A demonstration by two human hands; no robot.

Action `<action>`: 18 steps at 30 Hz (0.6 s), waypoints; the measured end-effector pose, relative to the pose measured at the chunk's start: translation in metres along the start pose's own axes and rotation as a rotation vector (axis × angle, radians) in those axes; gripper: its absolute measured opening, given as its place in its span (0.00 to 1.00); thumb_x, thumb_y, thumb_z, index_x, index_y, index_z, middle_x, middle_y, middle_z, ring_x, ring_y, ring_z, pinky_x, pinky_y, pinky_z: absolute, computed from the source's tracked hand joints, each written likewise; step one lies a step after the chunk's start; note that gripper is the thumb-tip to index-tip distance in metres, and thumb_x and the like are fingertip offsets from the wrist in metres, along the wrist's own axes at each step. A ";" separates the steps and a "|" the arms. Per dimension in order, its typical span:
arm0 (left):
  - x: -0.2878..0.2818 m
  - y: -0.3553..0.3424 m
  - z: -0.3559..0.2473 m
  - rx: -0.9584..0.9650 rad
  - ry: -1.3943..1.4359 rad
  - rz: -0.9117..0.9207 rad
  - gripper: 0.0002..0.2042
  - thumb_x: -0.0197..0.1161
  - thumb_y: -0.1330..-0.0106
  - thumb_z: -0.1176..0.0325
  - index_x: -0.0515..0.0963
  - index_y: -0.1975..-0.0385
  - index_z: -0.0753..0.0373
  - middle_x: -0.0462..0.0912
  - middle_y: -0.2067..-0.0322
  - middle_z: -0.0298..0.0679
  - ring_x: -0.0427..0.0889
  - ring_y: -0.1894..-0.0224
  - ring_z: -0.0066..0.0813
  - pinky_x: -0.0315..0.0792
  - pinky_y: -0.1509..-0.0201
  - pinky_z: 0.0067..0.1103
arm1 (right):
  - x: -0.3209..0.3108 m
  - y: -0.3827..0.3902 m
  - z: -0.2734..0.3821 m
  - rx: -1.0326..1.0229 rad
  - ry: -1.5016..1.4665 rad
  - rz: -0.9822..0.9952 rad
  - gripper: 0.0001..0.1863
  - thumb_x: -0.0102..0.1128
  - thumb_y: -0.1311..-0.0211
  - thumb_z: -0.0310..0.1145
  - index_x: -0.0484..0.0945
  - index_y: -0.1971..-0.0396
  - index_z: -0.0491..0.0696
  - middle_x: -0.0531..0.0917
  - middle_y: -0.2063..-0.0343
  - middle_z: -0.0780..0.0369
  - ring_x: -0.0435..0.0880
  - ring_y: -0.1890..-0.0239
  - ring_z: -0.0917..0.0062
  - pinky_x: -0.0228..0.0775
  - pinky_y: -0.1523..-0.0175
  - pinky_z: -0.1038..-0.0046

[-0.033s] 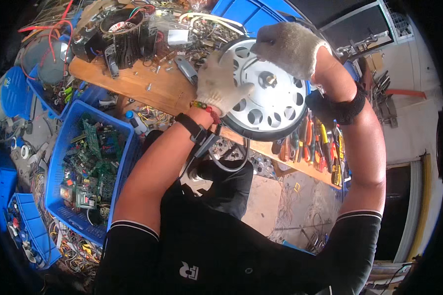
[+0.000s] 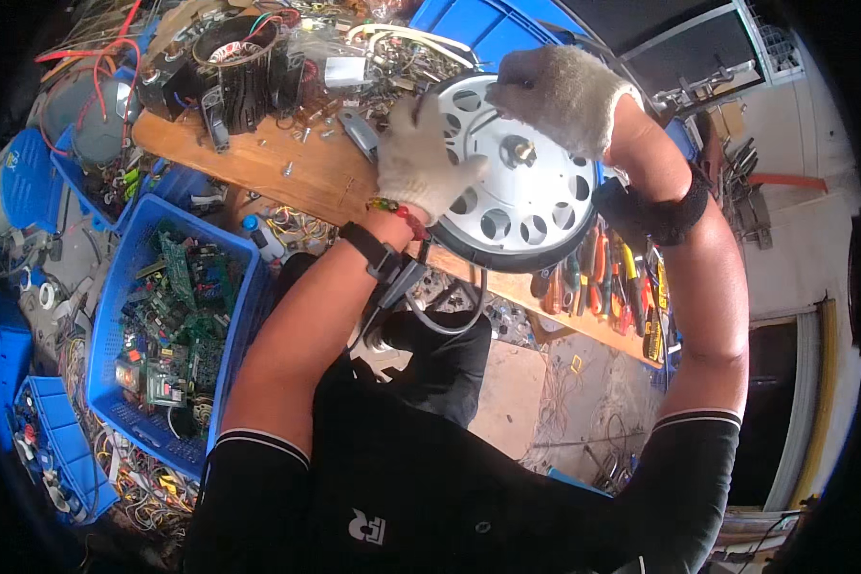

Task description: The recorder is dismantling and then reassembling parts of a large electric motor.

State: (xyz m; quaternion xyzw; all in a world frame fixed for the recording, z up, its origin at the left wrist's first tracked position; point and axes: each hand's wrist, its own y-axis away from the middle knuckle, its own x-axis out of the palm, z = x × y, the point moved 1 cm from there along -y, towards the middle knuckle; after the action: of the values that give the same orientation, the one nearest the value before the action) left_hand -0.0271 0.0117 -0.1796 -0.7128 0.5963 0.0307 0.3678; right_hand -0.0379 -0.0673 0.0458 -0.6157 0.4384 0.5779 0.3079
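Note:
A white metal wheel (image 2: 531,194) with a black rim, round holes and a brass-coloured hub fitting (image 2: 518,150) lies over a wooden plank (image 2: 258,172). My left hand (image 2: 423,158), in a cream knit glove, is at the wheel's left side, fingers spread and slightly blurred. My gloved right hand (image 2: 555,96) has its fingers curled over the upper part of the wheel; what they grip is hidden. A grey cable (image 2: 450,328) loops below the wheel.
Several screwdrivers and pliers (image 2: 598,282) lie along the plank at right. A blue crate of circuit boards (image 2: 100,354) stands lower left, beside smaller blue bins (image 2: 57,402). A black motor housing (image 2: 239,86), cables and scrap crowd the back. A doorway (image 2: 770,421) is at far right.
My left hand has shifted slightly left and up along the wheel. My right hand has barely moved.

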 end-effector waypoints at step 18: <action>-0.012 -0.006 -0.010 -0.207 0.088 0.207 0.35 0.79 0.50 0.46 0.78 0.49 0.66 0.85 0.51 0.52 0.84 0.46 0.50 0.76 0.40 0.40 | -0.027 -0.011 -0.003 -0.042 0.093 0.242 0.19 0.62 0.39 0.40 0.87 0.56 0.42 0.89 0.68 0.53 0.90 0.63 0.64 0.81 0.61 0.67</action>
State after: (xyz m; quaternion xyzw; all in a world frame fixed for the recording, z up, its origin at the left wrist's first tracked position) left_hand -0.0289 0.0160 -0.1636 -0.6823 0.6759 0.0984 0.2606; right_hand -0.0254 -0.0599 0.0708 -0.5907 0.5110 0.5908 0.2023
